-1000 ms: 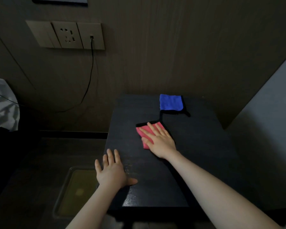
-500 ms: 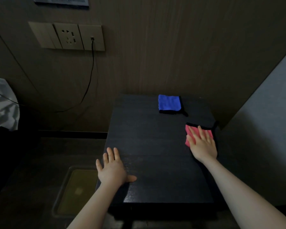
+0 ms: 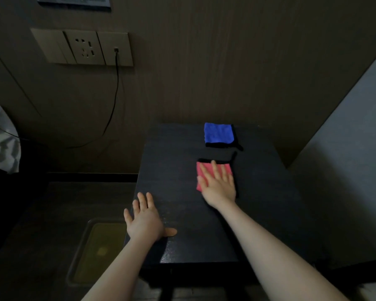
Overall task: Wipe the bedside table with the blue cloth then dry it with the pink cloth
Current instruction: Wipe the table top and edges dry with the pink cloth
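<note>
My right hand (image 3: 218, 185) presses the pink cloth (image 3: 201, 178) flat, fingers (image 3: 214, 170) spread; I should overlap strokes across the counter (image 3: 182, 170), left hand (image 3: 144, 222) braced open.

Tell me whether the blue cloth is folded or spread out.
Folded. The blue cloth lies as a small neat square at the back of the bedside table, its black edging doubled along the near side. No hand touches it.

Folded blue cloth (image 3: 219, 133) at dark bedside table (image 3: 174, 174) rear; pink cloth (image 3: 201, 173) mid-table
</note>
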